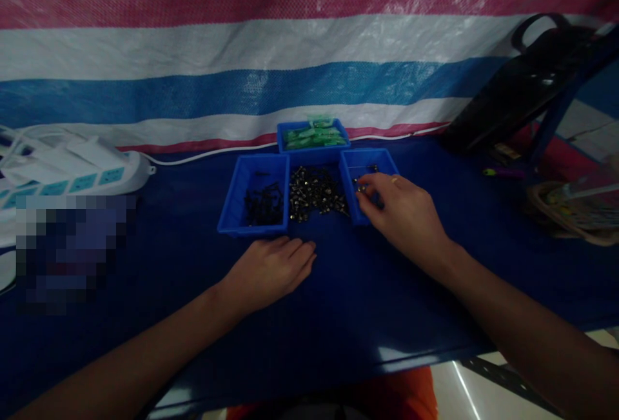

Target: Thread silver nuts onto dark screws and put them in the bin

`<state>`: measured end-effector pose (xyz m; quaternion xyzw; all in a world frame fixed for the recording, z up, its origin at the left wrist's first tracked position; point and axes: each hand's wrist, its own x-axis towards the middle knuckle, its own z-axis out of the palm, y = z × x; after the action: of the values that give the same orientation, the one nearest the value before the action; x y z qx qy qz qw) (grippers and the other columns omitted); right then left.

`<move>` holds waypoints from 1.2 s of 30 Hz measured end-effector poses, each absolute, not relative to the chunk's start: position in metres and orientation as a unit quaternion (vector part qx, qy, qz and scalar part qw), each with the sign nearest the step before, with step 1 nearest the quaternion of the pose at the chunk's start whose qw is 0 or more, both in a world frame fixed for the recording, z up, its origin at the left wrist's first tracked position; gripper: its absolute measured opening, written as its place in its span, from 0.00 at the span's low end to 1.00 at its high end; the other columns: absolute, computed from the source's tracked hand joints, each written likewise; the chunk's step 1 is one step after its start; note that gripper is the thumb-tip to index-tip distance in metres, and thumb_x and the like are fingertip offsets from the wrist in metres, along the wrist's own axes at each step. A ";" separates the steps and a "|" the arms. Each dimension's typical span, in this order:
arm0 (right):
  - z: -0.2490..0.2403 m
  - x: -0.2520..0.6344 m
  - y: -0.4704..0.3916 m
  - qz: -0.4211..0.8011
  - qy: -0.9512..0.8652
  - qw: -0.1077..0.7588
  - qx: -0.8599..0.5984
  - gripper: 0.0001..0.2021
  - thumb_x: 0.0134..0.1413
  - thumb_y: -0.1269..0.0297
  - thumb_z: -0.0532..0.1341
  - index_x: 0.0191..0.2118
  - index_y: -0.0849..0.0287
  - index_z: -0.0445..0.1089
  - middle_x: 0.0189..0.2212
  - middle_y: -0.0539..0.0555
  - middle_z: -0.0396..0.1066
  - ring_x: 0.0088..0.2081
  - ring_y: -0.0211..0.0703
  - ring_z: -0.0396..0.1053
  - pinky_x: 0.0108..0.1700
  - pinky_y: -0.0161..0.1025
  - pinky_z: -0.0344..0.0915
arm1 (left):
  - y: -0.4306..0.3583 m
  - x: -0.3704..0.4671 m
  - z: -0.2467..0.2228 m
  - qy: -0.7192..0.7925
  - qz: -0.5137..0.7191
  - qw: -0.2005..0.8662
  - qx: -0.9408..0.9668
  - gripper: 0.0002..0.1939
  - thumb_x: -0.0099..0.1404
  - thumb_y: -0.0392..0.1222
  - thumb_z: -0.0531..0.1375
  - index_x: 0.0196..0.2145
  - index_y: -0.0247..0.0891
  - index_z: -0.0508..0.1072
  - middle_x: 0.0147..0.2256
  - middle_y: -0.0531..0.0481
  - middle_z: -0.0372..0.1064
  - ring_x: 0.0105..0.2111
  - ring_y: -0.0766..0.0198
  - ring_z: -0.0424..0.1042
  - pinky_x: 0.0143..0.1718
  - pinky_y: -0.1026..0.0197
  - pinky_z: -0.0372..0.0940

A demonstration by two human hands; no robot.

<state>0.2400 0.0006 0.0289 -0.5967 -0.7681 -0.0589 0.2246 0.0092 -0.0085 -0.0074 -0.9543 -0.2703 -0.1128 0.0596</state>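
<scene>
My left hand (273, 271) rests on the dark blue table, just in front of the left blue bin (229, 204); its fingers are curled, and whatever they may hold is hidden. Black screw-like parts (264, 204) lie in that bin. My right hand (401, 210) is over the right blue bin (351, 197), thumb and fingertips close together around a small shiny piece too small to name. A few small metal parts (372, 168) show inside this bin. Between the two bins lies a loose pile of small metal pieces (316, 191).
Behind the pile, a blue tray (314, 150) holds green packets (314, 135). A white power strip (130, 171) stands at left, its cable running along the striped sheet (242, 91). At right are a black bottle (522, 88), a purple tool (505, 173) and a basket (570, 220).
</scene>
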 end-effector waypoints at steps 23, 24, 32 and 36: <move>0.009 0.213 -0.024 0.031 -0.955 0.140 -0.260 0.11 0.60 0.63 0.49 0.38 0.60 0.67 0.25 0.49 0.68 0.28 0.35 0.66 0.29 0.33 0.59 | -0.015 0.023 -0.005 -0.454 -0.011 0.073 -0.888 0.24 0.66 0.45 0.45 0.55 0.29 0.56 0.28 0.45 0.72 0.21 0.56 0.72 0.17 0.60 0.64; 0.009 0.212 -0.024 0.044 -0.955 0.113 -0.271 0.11 0.60 0.63 0.49 0.37 0.60 0.67 0.26 0.50 0.68 0.28 0.35 0.66 0.29 0.33 0.59 | -0.016 0.021 -0.005 -0.449 -0.017 0.080 -0.890 0.22 0.66 0.45 0.45 0.54 0.30 0.58 0.27 0.45 0.72 0.20 0.56 0.71 0.16 0.60 0.64; 0.011 0.214 -0.019 0.124 -0.923 0.056 -0.360 0.10 0.59 0.64 0.50 0.40 0.60 0.65 0.30 0.52 0.68 0.32 0.37 0.66 0.34 0.34 0.59 | -0.022 0.010 -0.004 -0.427 -0.033 0.146 -0.892 0.15 0.66 0.44 0.47 0.45 0.34 0.65 0.25 0.48 0.69 0.16 0.60 0.68 0.12 0.63 0.57; 0.012 0.214 -0.018 0.135 -0.917 0.052 -0.372 0.10 0.59 0.64 0.50 0.40 0.60 0.65 0.31 0.53 0.68 0.32 0.38 0.66 0.34 0.34 0.60 | -0.019 0.009 -0.006 -0.414 -0.010 0.114 -0.903 0.10 0.66 0.42 0.48 0.39 0.37 0.65 0.25 0.52 0.67 0.17 0.62 0.68 0.13 0.65 0.55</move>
<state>0.2142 -0.0184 0.0116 -0.3721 -0.9168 0.1354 0.0522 0.0093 -0.0192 -0.0058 -0.9030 -0.4143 -0.0099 0.1136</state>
